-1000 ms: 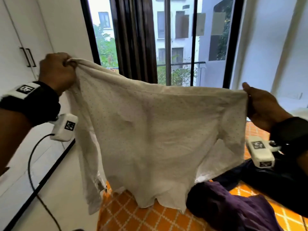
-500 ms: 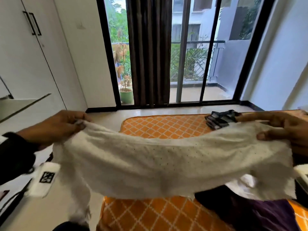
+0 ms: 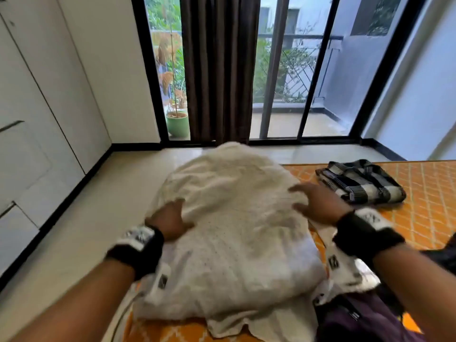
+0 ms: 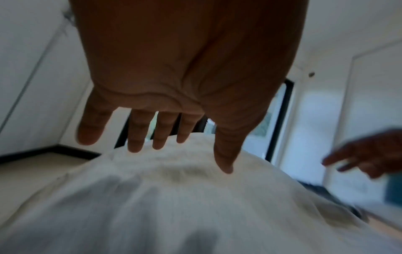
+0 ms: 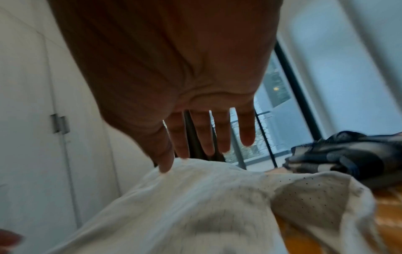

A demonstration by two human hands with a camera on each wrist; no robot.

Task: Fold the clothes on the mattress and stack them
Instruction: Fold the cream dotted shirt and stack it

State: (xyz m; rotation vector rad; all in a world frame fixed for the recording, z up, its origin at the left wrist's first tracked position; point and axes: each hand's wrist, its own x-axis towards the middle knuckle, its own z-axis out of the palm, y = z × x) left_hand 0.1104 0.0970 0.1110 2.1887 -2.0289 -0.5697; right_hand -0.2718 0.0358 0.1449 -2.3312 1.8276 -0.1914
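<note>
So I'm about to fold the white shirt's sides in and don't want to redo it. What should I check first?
1. White dotted shirt lies on the orange mattress: ok.
2. Left hand free to regrip, with straight fingers: ok.
3. Right hand free, with open fingers: ok.
4. Shirt smoothed flat: not ok, it billows in the middle.
5. Sleeves laid out: cannot tell, cloth is bunched at the near edge.
6. Folded checked garment lies apart from the shirt: ok.
</note>
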